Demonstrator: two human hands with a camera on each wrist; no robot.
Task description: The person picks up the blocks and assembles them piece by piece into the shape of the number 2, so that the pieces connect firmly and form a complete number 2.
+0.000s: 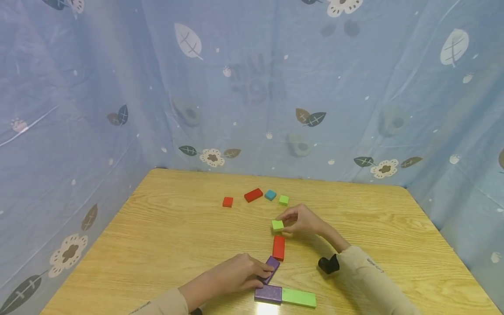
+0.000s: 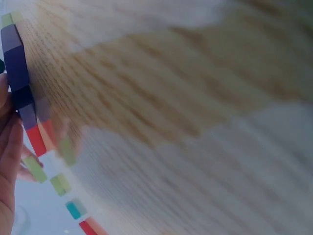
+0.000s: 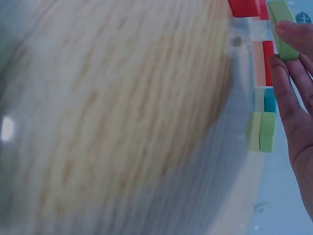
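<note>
My right hand pinches a small light-green block between thumb and fingers, just beyond the far end of a red block. My left hand holds a slanted purple block, partly hidden under its fingers. That block's far end lies by the red one. Its near end meets a second purple block, which sits end to end with a long green block. The right wrist view shows the pinched green block between thumb and fingertips.
Farther back on the wooden table lie a small red block, a longer red block, a blue block and another green block. A blue patterned curtain hangs behind the table and along its sides.
</note>
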